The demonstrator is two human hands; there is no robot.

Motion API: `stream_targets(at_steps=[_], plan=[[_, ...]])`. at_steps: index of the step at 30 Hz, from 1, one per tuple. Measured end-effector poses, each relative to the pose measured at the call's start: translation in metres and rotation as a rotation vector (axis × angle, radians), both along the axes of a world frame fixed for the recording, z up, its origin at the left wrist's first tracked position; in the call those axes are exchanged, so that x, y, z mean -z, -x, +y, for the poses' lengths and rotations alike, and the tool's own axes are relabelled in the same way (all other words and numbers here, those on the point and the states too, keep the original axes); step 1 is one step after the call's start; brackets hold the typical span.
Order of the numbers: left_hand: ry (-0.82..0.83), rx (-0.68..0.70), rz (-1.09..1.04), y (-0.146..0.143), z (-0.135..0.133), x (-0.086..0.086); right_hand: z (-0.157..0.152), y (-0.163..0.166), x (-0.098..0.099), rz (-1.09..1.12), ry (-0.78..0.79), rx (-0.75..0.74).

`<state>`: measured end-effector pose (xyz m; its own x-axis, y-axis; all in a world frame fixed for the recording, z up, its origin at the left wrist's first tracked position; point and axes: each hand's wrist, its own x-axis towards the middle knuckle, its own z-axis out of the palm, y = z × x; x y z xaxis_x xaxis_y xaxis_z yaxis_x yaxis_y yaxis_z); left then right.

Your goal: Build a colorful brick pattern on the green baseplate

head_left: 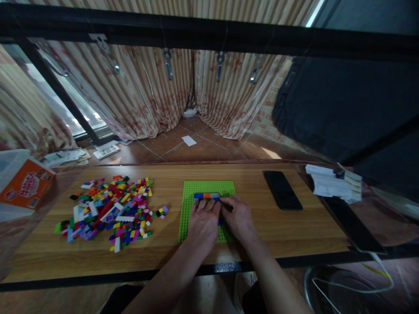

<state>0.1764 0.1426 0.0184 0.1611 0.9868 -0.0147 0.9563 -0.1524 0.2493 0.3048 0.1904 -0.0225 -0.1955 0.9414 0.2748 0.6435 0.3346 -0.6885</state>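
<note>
Floor-length striped curtains [140, 96] hang beyond the work, with a wood-grain surface [166, 187] in front of them. On the left part of that surface spreads a loose heap of multicoloured plastic building bricks [111, 213], with a few strays along its right edge.

Near the middle lies a bright green studded baseplate [190, 209], flat, its far strip and left side bare. Both hands are over it. The left hand [204, 220] has its fingers bent and side by side, their tips at the near side of a row of bricks; whether they clamp anything is hidden. The right hand [240, 216] is close beside it, thumb and forefinger near the row's right end; I cannot tell whether they pinch a brick. A black smartphone [283, 190] lies to the right, well apart from the baseplate.

Smallest is the brick row [207, 196] itself, blue, orange and grey, on the baseplate just beyond the left fingertips. A little blue also shows between the hands.

The step in hand looks like lining up and seating bricks here. The next move seems to call for steadying the row with one hand and pressing straight down with the other.
</note>
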Motion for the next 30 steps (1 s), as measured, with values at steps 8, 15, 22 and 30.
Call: stream_targets(at_steps=[8, 15, 22, 30], plan=[[0.014, 0.025, -0.005, 0.002, 0.001, -0.001, 0.000, 0.001, 0.001, 0.003, 0.030, 0.010], [0.018, 0.027, -0.007, 0.002, 0.005, -0.003, -0.001, 0.001, 0.004, 0.009, 0.012, 0.010], [0.035, 0.014, 0.026, -0.010, 0.010, -0.006, -0.007, 0.001, 0.006, 0.006, -0.006, 0.033], [-0.027, 0.025, -0.053, -0.004, 0.009, -0.001, -0.008, 0.004, 0.003, -0.010, -0.020, 0.043]])
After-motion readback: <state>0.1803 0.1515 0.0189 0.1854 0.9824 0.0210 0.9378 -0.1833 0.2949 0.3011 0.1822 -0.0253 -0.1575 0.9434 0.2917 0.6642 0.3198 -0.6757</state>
